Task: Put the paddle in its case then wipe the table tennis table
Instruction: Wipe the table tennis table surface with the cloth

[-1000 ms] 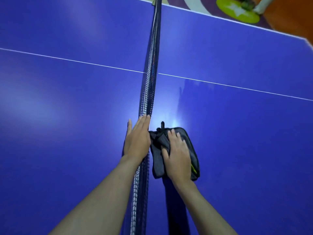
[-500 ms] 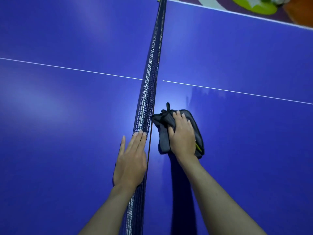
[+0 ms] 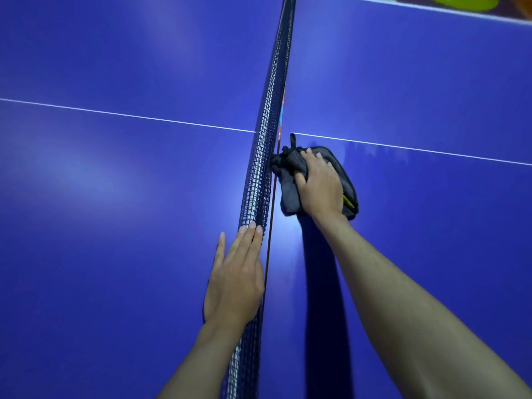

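We look down on a blue table tennis table (image 3: pixel 115 254) divided by its dark mesh net (image 3: pixel 270 116), which runs away from us up the middle of the view. The left hand (image 3: pixel 234 280) lies flat with its fingers straight and together, thumb slightly apart, resting along the left side of the net; it holds nothing. The right hand (image 3: pixel 321 185) presses palm-down on a bunched dark grey cloth (image 3: pixel 288 194), its fingers bent over the folds and its thumb against the cloth's left part (we cannot tell whether the fingers truly clutch the fabric or only press it). The cloth lies on the right half of the table, just beside the net and touching it at its far corner, a little short of the white centre line (image 3: pixel 417 149). A yellow-green strip shows at the cloth's right edge beneath the hand. The paddle and its case are not in this view.
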Demonstrator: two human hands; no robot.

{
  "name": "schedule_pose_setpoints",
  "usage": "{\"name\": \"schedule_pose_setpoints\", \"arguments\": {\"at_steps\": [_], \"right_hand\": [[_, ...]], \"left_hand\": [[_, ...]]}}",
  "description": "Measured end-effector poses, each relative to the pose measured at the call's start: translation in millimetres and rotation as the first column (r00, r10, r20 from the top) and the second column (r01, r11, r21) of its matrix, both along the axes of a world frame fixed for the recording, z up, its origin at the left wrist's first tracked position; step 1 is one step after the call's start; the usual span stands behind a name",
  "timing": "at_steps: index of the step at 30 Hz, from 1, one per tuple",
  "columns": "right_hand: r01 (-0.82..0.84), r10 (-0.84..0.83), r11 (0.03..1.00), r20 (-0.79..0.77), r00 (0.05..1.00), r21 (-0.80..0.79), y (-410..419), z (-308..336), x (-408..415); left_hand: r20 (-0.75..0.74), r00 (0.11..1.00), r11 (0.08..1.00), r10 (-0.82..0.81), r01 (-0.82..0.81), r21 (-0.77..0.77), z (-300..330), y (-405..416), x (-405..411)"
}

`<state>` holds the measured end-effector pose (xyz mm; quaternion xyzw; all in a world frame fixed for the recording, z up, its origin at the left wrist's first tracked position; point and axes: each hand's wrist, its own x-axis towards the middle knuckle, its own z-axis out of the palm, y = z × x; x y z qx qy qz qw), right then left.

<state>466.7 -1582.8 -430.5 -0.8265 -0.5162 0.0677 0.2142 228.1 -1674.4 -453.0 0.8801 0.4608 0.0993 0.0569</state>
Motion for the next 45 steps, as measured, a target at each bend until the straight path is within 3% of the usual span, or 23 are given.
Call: {"name": "schedule_pose_setpoints", "arguments": {"at_steps": [10, 14, 18, 25, 28, 33, 40, 45], "right_hand": [[0.001, 0.001, 1.000, -0.072, 0.997, 0.019, -169, -2, -109], [-0.002, 0.001, 1.000, -0.054, 0.999, -0.015, -191, -6, -121], [-0.039, 0.038, 0.999, -0.050, 0.998, -0.012, -157, -3, -99], [-0.017, 0.018, 0.999, -0.031, 0.999, 0.035, -30, 2, -34], [-0.079, 0.079, 0.997, -0.002, 0.997, 0.003, 17, 4, -8], [-0.163, 0.163, 0.987, -0.046, 0.986, 0.016, 32, 4, 27], [0.149, -0.149, 0.989, -0.074, 0.986, -0.001, -4, 4, 83], [0.263, -0.264, 0.965, -0.035, 0.964, -0.026, 12, 7, 63]], "left_hand": [[0.019, 1.000, 0.997, 0.011, -0.009, -0.076, 5, -1, -2], [0.044, 0.999, 0.996, 0.008, -0.004, -0.093, 7, -3, -4], [0.049, 0.999, 0.998, -0.008, 0.011, -0.062, 4, -3, -6], [0.048, 0.999, 0.999, 0.005, -0.003, -0.038, -2, -2, -3], [0.026, 1.000, 0.999, -0.002, 0.003, -0.034, -3, -3, -3], [0.012, 1.000, 0.999, 0.005, -0.004, -0.033, -5, -1, -3], [0.034, 0.999, 1.000, -0.008, 0.008, 0.003, -1, -2, -4], [0.025, 1.000, 1.000, 0.000, 0.001, -0.019, -4, -2, -3]]}}
